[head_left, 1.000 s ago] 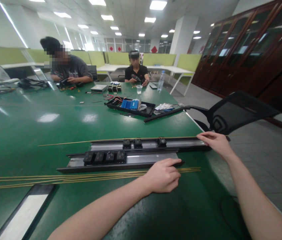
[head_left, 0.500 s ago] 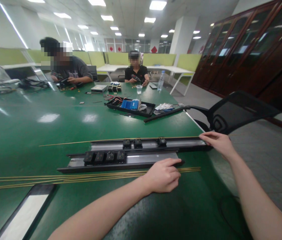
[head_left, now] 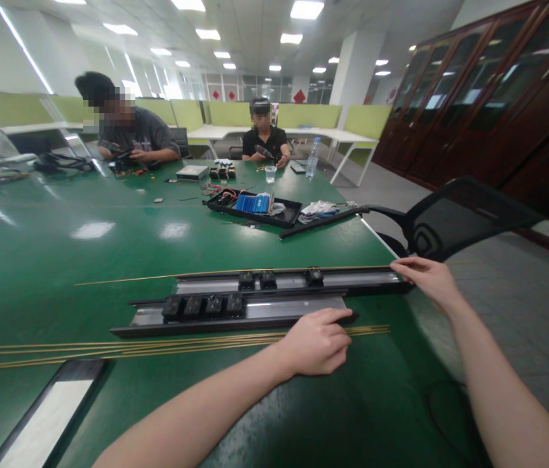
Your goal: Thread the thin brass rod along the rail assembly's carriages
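My right hand is at the right end of the far black-edged metal rail. Its thumb and fingertips pinch a thin brass rod, which runs left along the rail's back edge and past its end. Three black blocks sit in that rail. In front lies a second, similar rail with several black blocks grouped at its left. My left hand rests at this rail's right end, index finger stretched along its front edge, other fingers loosely bent. Several brass rods pass under this hand.
A dark flat panel with a white face lies at the near left. Farther back are a black tray of parts, gloves, a cup and a bottle. A mesh chair stands right. People sit across the table.
My right hand has shifted very slightly to the right along with the brass rod. My left hand and both rails look unchanged.
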A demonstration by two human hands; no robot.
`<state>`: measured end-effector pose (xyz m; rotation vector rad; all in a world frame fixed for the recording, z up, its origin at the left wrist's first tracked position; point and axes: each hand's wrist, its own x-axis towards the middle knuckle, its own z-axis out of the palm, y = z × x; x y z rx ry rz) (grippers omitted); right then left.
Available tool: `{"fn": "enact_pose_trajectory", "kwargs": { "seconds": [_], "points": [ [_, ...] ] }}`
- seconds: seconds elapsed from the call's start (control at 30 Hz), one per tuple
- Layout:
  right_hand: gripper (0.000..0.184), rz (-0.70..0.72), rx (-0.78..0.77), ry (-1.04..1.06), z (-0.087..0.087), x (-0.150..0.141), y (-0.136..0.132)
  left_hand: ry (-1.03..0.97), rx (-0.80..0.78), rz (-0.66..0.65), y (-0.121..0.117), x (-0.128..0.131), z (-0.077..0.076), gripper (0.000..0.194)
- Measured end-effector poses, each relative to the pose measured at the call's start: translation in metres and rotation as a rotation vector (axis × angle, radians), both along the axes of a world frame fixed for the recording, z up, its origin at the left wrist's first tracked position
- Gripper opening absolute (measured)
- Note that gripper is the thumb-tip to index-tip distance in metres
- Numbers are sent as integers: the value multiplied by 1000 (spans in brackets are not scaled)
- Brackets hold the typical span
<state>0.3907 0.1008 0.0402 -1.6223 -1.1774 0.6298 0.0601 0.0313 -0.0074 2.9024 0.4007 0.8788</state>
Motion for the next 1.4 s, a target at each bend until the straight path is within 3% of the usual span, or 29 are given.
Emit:
{"fn": "enact_pose_trajectory", "kwargs": {
  "seconds": [1.13,1.4],
  "points": [
    [47,-5,40,-83,-6,3,2,-10,-12,1,-1,1,0,24],
    [47,-31,13,-18,2,-7,-1,-5,-14,-1,-1,0,0,25]
  ]
}}
